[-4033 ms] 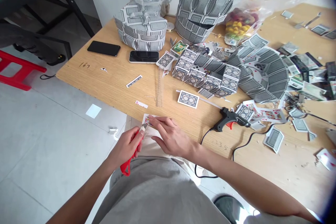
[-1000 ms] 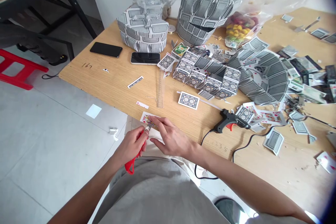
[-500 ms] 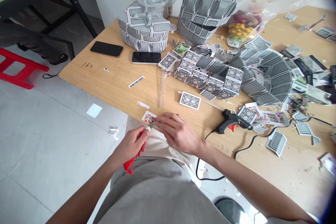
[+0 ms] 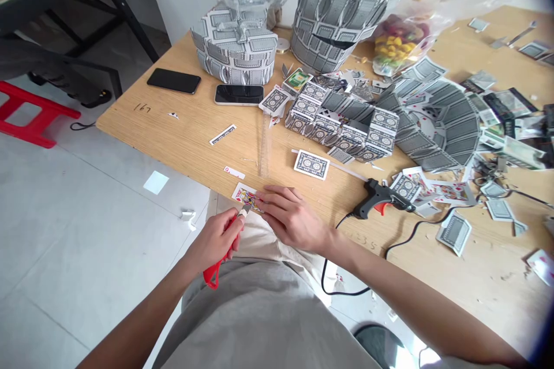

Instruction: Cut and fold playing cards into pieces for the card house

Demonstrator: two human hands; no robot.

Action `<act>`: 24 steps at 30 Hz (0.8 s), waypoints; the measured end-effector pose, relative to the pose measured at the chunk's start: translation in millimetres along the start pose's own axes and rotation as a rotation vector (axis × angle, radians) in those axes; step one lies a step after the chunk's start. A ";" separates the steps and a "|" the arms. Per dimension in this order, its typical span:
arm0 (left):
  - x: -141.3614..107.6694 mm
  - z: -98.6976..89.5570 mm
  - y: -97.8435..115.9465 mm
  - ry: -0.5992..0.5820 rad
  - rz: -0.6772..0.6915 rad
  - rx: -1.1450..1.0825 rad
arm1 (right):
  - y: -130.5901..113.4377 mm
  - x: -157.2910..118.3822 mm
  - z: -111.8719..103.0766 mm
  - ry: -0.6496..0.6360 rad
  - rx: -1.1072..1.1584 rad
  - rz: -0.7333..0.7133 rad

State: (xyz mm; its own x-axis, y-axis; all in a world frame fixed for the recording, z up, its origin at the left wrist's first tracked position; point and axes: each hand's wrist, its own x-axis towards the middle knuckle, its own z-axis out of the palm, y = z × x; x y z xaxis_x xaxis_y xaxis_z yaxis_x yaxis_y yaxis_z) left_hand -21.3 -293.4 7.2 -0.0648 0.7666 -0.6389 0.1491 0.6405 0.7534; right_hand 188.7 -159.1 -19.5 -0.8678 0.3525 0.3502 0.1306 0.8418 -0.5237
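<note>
My left hand is closed around a utility knife with a red handle. The knife's tip rests on a face-up playing card at the table's front edge. Stretched-out fingers of my right hand lie flat over the card's right part and hide it. Just beyond the card is a narrow cut strip with a red letter. A clear ruler lies farther back, and a face-down card is to its right.
A black glue gun with its cord lies to the right. Two phones are at the left. Behind stand a folded-card box, a ring of cards and two large card-built pieces. A red stool is on the floor.
The view has shifted very slightly. Both hands keep practically the same place, with the knife tip still at the card.
</note>
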 end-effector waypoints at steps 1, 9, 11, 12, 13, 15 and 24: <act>0.3 0.9 -0.5 0.004 0.009 -0.002 | 0.1 -0.2 0.2 -0.007 0.004 0.003; -1.0 3.5 -1.8 0.007 0.032 0.008 | 0.1 -0.3 0.8 -0.009 0.013 0.013; -0.6 3.7 -1.2 0.008 0.037 0.010 | 0.0 -0.1 0.9 -0.009 0.015 0.014; -0.4 3.9 -0.9 0.010 0.038 0.009 | 0.0 -0.1 1.1 -0.006 0.015 0.016; -0.4 4.1 -0.8 0.011 0.037 0.007 | 0.1 -0.2 1.4 0.001 0.014 0.016; -1.0 4.6 -0.8 0.006 0.032 0.007 | 0.4 -0.4 2.1 0.015 0.013 0.010; 1.1 7.3 -3.4 -0.011 0.046 -0.006 | -0.3 -0.8 1.5 0.004 0.012 0.019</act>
State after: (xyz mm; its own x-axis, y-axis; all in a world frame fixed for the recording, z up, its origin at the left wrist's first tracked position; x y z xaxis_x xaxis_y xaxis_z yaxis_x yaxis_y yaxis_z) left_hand -14.7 -295.0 2.8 -0.0472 0.7948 -0.6051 0.1454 0.6048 0.7830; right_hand 188.6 -160.2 -20.8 -0.8631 0.3704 0.3433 0.1416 0.8300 -0.5396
